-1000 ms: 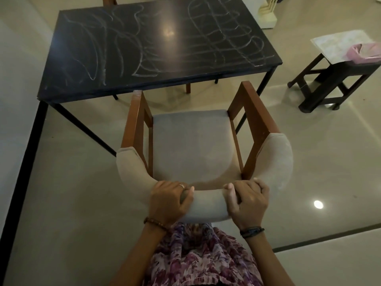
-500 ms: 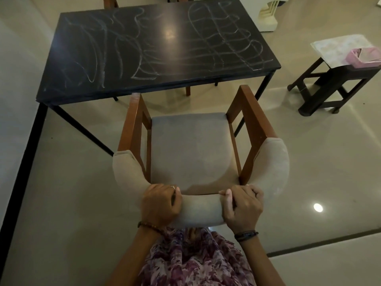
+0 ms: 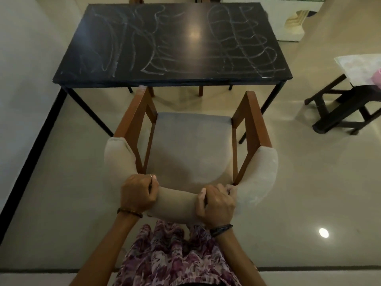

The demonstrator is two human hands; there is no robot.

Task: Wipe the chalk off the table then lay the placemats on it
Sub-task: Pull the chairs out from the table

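Note:
A black table (image 3: 72, 76) stands ahead, its top covered with white chalk scribbles (image 3: 243, 42). In front of it is a wooden armchair (image 3: 191, 149) with grey padding, its seat facing the table and its arms just short of the table's near edge. My left hand (image 3: 138, 195) and my right hand (image 3: 216, 205) both grip the padded curved backrest from behind. A pale placemat (image 3: 358, 67) lies on a dark stool at the right edge, with something pink beside it, cut off by the frame.
The dark wooden stool (image 3: 338, 108) stands on the shiny floor to the right of the table. More chair legs (image 3: 201, 90) show under the table's far side. A white wall with a black skirting strip (image 3: 31, 153) runs along the left.
The chair has slid back toward me, away from the table, with both hands still holding its backrest. The view has swung to face the table more squarely.

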